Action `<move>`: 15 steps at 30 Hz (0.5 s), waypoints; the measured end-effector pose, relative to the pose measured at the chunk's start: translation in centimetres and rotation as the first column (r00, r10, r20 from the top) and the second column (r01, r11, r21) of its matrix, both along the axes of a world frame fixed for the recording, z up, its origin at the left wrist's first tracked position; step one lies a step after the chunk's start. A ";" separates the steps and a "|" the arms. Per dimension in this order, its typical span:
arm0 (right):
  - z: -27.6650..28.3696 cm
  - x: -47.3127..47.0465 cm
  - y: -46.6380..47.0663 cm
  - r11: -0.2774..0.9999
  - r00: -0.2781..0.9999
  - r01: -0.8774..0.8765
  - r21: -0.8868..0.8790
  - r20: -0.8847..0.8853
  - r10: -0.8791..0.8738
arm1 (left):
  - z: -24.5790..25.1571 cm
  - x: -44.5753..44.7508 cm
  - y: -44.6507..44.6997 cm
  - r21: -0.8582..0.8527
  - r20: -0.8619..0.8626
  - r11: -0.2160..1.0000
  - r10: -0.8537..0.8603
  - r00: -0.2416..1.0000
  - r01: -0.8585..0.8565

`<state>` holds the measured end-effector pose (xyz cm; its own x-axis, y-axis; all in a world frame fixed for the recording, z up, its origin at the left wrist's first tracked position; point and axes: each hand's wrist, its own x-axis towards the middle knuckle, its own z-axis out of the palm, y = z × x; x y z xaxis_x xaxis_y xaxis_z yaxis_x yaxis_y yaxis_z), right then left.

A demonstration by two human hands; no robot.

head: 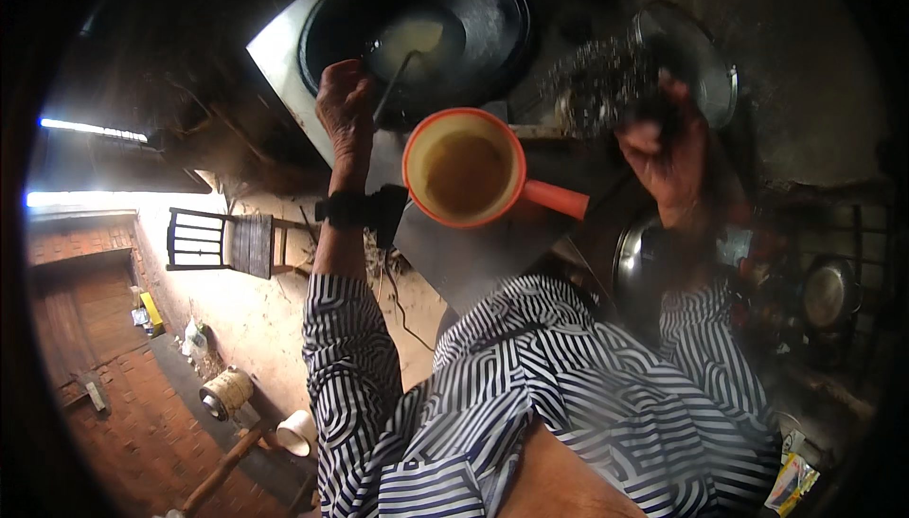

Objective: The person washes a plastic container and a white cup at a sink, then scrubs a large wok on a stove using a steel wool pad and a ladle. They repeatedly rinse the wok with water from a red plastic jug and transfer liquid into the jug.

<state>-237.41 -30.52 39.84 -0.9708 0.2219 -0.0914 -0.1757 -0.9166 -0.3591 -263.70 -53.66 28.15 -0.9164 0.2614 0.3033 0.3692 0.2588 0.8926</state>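
Note:
My left hand is closed at the near left rim of a large dark wok; whether it grips anything is hard to tell. Cloudy liquid lies in the wok's bottom, and a thin dark handle or rod slants out of it, close to my left hand. At the right, my right hand is blurred and holds a dark, stringy mass, perhaps a scouring pad. Between my hands stands an orange-rimmed dipper with brownish liquid inside.
Behind my right hand lies a round, glassy pot lid. A shiny metal vessel is below my right wrist, and a metal pan is farther right. A wooden chair and a bucket stand on the floor at left.

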 end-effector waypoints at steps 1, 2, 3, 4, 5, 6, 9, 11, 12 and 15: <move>-0.2 -0.7 1.2 0.999 1.000 0.020 -0.039 0.013 -0.020 | 0.2 1.4 -0.2 0.028 -0.050 1.000 0.011 0.999 -0.010; -0.6 -1.4 2.3 0.994 0.997 0.061 -0.088 0.058 -0.056 | 0.2 3.2 -0.4 0.007 0.105 0.999 0.049 0.993 -0.050; -1.1 -2.0 3.4 0.997 1.000 0.017 -0.072 0.001 -0.017 | 0.0 5.1 -0.7 -0.002 0.192 0.997 0.076 0.978 -0.077; -1.5 -2.7 4.6 0.998 1.000 -0.006 -0.068 -0.027 0.005 | -0.7 7.7 -1.3 0.067 0.342 0.992 0.078 0.937 -0.107; -2.0 -3.4 5.7 0.998 0.998 -0.036 -0.060 -0.045 0.033 | -1.5 10.4 -1.5 0.060 0.521 0.980 0.132 0.843 -0.191; -2.3 -4.2 6.7 0.995 0.991 -0.097 -0.007 -0.096 0.096 | -2.4 12.5 -1.5 0.001 0.550 0.986 0.141 0.823 -0.169; -3.2 -6.6 9.0 0.981 0.957 0.194 -0.026 0.226 -0.183 | -5.9 14.0 1.1 0.024 0.835 0.998 0.016 0.550 -0.066; -3.8 -7.0 9.8 0.984 0.944 0.100 -0.150 0.327 -0.046 | -6.6 15.2 1.9 0.100 0.869 0.994 -0.066 0.491 -0.044; -4.2 -7.2 10.5 0.995 0.934 0.072 -0.075 0.354 -0.041 | -6.8 14.7 2.3 0.101 0.917 0.991 -0.058 0.396 -0.089; -4.7 -7.0 12.9 0.999 0.946 0.038 0.007 0.323 -0.038 | -5.4 13.4 2.9 0.162 0.914 0.977 -0.095 0.393 -0.140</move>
<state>-244.37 -17.58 35.15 -0.8801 0.2583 -0.3984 -0.0852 -0.9114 -0.4026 -250.28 -50.72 22.73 -0.6726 0.2845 -0.6832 -0.7021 0.0465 0.7106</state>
